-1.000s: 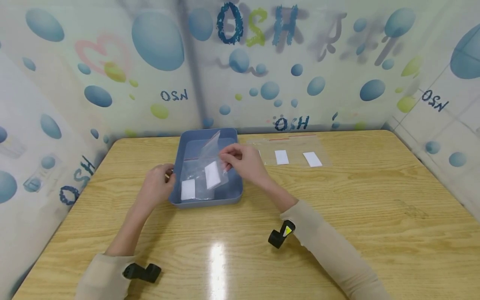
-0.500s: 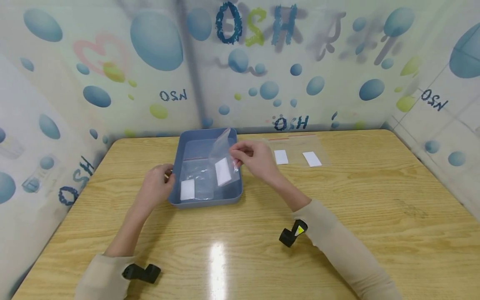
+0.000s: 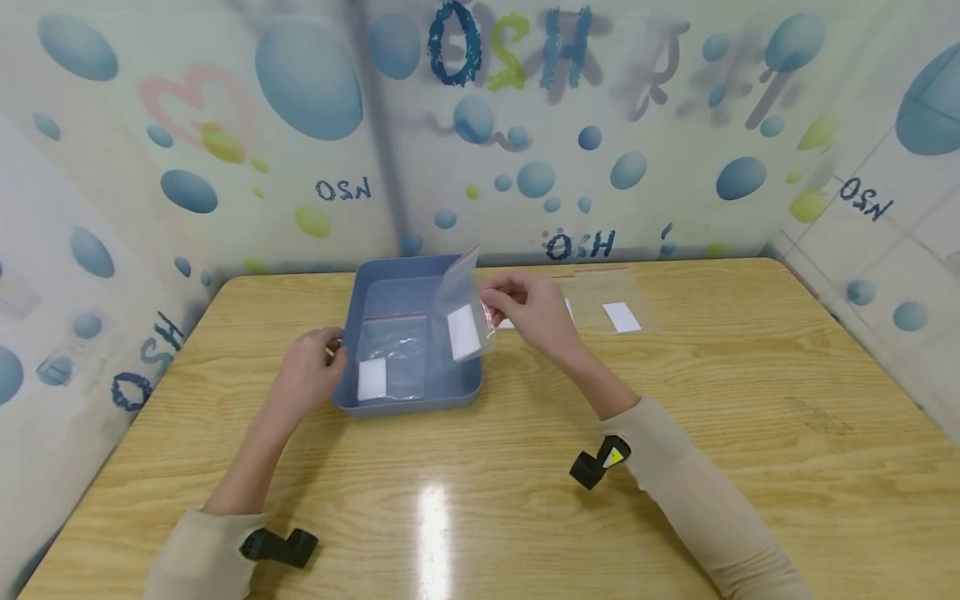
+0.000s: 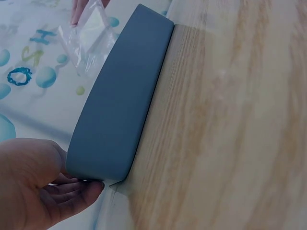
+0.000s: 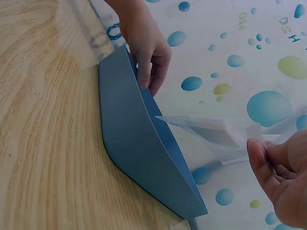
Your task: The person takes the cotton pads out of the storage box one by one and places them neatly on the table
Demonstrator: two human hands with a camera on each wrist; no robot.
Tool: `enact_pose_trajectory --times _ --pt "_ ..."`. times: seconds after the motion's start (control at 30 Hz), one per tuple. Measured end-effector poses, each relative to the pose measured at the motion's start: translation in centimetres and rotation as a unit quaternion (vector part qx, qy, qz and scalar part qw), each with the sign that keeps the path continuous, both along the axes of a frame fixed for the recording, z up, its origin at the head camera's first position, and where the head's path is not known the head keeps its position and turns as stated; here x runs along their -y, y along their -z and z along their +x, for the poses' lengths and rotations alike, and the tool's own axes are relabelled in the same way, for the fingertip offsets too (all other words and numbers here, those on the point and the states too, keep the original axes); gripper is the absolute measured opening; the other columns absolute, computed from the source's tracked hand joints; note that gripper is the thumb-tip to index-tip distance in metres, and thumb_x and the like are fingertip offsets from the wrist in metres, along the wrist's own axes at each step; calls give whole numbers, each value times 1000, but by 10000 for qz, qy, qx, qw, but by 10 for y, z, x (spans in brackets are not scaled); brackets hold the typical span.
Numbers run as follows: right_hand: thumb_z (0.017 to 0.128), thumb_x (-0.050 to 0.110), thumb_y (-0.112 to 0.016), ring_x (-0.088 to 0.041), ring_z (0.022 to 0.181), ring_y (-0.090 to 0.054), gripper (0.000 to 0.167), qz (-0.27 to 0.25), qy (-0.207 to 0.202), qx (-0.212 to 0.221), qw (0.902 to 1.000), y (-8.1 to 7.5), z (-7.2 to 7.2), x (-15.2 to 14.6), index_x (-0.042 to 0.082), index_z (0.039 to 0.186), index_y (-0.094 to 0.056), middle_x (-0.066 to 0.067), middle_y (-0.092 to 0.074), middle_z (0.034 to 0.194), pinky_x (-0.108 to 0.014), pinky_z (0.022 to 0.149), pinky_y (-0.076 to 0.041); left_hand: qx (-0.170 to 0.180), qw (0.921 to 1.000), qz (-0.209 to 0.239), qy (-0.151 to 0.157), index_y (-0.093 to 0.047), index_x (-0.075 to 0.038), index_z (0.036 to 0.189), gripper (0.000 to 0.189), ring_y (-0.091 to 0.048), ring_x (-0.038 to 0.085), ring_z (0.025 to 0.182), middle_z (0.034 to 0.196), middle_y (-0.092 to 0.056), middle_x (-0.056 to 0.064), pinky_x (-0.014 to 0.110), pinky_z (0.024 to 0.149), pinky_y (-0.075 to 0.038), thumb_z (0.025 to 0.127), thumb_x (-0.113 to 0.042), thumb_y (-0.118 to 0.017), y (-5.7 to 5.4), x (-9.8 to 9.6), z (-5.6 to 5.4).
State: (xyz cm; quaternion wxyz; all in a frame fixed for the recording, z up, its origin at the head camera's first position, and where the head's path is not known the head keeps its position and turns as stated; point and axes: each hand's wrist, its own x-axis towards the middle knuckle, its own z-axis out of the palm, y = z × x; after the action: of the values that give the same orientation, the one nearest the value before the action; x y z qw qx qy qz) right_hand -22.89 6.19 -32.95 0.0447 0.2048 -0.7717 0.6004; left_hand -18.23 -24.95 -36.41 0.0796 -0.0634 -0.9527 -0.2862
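My right hand (image 3: 536,312) pinches the edge of a clear zip bag (image 3: 457,287) with a flat white piece inside. The bag hangs tilted over the right side of a blue-grey plastic tray (image 3: 420,407); the right wrist view shows the bag (image 5: 216,134) between thumb and fingertips. Inside the tray another zip bag (image 3: 405,354) lies flat, its white piece at the lower left. My left hand (image 3: 307,375) holds the tray's left wall, and in the left wrist view its fingers (image 4: 79,199) curl round the tray's end.
Right of the tray, more clear zip bags (image 3: 592,287) with white pieces (image 3: 621,317) lie on the wooden table (image 3: 712,400), partly hidden by my right hand. A wall (image 3: 480,167) with printed blue bubbles stands right behind the table's back edge.
My right hand has carried the pinched zip bag rightward, from above the tray's middle to its right rim. The left hand stays at the tray's left wall.
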Motion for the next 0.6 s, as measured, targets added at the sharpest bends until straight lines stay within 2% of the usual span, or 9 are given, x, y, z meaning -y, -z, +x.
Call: enact_pose_trajectory --times 0.13,0.33,0.6 --pt "97 7 -66 -15 67 -65 14 -10 98 -29 9999 -2 -3 -5 -6 101 -71 -14 -70 84 -26 65 -56 20 10000 15 15 -57 20 123 33 -65 32 80 102 -65 31 38 63 -53 96 2 -50 0 0 0" --pt "97 6 -67 -15 66 -65 14 -199 60 -249 9995 -4 -10 -17 -6 103 -72 -17 -70 85 -28 65 -57 -45 10000 4 41 -57 21 123 33 -65 35 81 102 -64 33 42 66 -54 96 2 -50 0 0 0" --pt "97 7 -67 -17 69 -65 17 -458 147 -308 9984 -14 -13 -32 -8 103 -71 -16 -69 86 -29 68 -58 -103 9999 2 52 -57 22 121 33 -66 35 80 101 -64 33 42 65 -54 96 3 -50 0 0 0"
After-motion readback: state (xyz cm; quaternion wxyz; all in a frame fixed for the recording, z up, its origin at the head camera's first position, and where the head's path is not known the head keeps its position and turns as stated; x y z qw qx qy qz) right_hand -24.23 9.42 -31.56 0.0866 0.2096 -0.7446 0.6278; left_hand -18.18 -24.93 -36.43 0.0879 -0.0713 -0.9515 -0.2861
